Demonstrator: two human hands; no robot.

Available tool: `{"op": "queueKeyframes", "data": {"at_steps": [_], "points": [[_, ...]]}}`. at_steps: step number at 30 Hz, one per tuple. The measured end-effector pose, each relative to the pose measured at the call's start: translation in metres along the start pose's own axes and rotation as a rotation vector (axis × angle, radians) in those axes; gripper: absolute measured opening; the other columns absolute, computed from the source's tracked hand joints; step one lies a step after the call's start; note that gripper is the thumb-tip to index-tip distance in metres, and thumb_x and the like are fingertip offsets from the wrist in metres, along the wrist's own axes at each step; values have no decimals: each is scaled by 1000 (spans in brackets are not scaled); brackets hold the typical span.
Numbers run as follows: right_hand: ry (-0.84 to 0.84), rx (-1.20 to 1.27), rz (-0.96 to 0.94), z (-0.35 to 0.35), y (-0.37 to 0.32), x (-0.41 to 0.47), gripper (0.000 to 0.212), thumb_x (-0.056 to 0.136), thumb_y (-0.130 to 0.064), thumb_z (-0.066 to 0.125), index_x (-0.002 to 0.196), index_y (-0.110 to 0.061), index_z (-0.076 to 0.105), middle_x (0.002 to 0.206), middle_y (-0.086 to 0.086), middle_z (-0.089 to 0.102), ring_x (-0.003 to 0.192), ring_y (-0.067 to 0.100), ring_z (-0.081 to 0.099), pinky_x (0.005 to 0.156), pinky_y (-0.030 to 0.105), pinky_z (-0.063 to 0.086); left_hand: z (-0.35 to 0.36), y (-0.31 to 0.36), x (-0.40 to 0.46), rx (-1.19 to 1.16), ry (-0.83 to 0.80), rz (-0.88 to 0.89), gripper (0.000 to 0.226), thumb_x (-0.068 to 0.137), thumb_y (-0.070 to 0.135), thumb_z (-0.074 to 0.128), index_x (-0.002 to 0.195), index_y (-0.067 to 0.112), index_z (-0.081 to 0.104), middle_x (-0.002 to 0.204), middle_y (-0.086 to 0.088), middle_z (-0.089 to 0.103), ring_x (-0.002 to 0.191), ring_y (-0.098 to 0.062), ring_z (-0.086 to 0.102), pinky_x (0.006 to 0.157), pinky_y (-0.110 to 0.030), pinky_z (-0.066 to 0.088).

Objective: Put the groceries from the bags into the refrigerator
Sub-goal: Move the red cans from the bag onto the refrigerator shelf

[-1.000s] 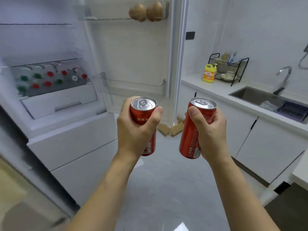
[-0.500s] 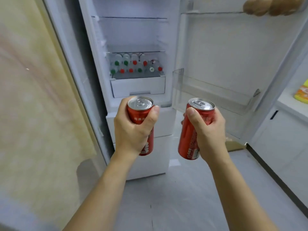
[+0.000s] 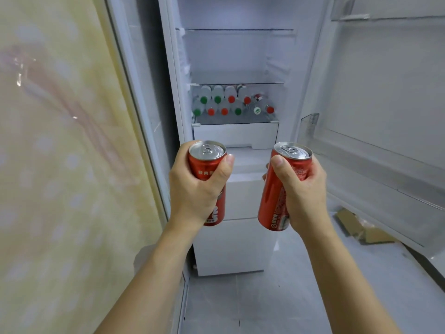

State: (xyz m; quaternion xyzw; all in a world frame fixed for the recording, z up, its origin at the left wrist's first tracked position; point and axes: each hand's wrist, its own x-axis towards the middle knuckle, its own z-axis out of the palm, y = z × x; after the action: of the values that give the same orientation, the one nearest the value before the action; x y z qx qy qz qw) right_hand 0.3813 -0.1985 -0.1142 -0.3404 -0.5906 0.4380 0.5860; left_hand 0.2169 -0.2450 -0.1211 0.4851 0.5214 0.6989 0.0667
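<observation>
- Gripping a red can (image 3: pixel 213 189) upright, the left hand (image 3: pixel 195 189) sits in front of the open refrigerator (image 3: pixel 237 56).
- Right hand (image 3: pixel 302 196) clasps a second red can (image 3: pixel 274 196), tilted slightly.
- Bottles (image 3: pixel 231 104) lie stacked on the lower shelf behind.

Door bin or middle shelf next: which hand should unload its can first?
Right, probably. The right hand holds its can nearest the door bin; the left hand with its can faces the closed drawers.
</observation>
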Motion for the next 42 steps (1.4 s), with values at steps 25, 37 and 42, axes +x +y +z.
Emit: {"op": "queueKeyframes", "data": {"at_steps": [25, 37, 42], "points": [[-104, 205, -40, 30, 85, 259, 27, 64, -55, 74, 88, -43, 69, 93, 6, 72, 86, 31, 71, 81, 55, 57, 136, -104, 181, 69, 111, 86, 41, 71, 49, 74, 98, 20, 62, 87, 22, 69, 80, -3, 67, 70, -11, 48], [-129, 266, -80, 80, 101, 368, 20, 67, -51, 76, 84, -41, 70, 85, -1, 73, 80, 26, 72, 70, 47, 60, 158, -143, 291, 97, 165, 74, 31, 82, 27, 80, 102, 12, 61, 85, 10, 67, 76, -1, 67, 63, -9, 48], [-127, 248, -84, 109, 97, 415, 25, 65, -52, 76, 84, -38, 69, 86, 5, 73, 76, 26, 71, 63, 42, 59, 162, -156, 348, 80, 248, 78, 32, 82, 33, 80, 102, 14, 63, 84, 12, 68, 76, 0, 66, 66, -9, 47]]}}
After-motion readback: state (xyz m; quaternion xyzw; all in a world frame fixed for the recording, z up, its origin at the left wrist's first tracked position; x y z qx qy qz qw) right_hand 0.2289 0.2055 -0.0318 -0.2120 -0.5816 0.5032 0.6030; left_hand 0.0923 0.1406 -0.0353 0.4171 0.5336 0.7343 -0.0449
